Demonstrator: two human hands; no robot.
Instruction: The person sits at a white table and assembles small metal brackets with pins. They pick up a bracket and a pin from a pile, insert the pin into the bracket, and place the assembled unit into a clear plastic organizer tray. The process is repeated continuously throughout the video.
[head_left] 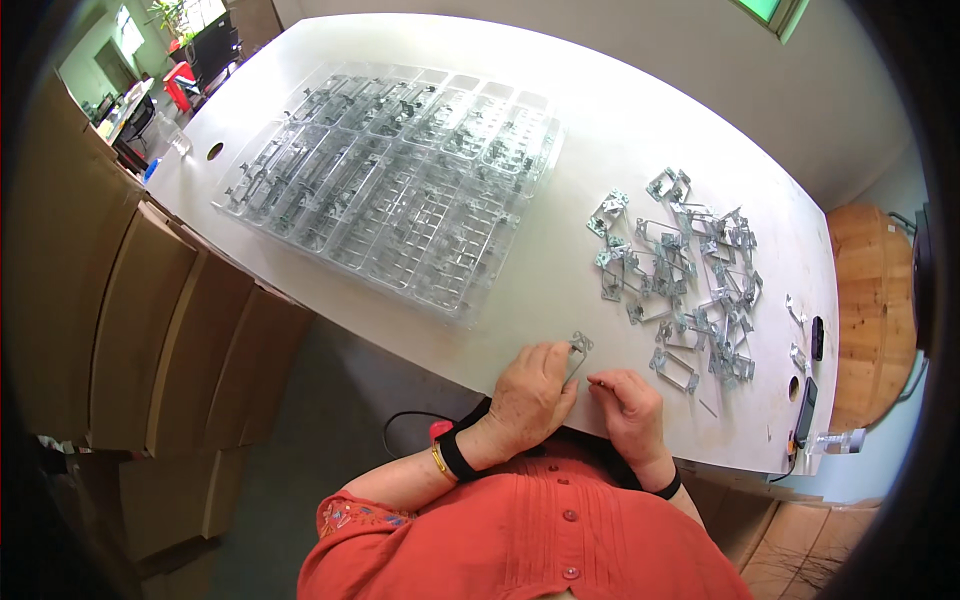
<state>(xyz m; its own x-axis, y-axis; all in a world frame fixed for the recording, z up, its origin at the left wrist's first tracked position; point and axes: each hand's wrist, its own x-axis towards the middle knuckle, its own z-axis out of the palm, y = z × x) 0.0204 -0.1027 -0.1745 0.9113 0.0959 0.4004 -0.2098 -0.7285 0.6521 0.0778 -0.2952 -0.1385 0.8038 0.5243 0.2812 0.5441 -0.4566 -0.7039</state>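
Note:
Near the table's front edge, my left hand (533, 393) is closed on a small silvery metal bracket (579, 350). Its upper end sticks out past the fingers; the rest is partly covered. Just to the right, my right hand (628, 408) is curled with thumb and fingertips together, a short gap from the bracket. Whatever those fingertips pinch, if anything, is too small to make out. A loose pile of similar metal brackets (690, 270) spreads over the table to the right. One rectangular bracket frame (674, 370) lies at the pile's near side, close to my right hand.
Clear plastic compartment trays (470, 310), apparently stacked, hold rows of metal parts on the white table (560, 270). A phone (806, 410) and a clear bottle (838, 442) are at the right edge. Cardboard boxes (150, 310) stand left; a round wooden board (872, 315) stands beyond the right end.

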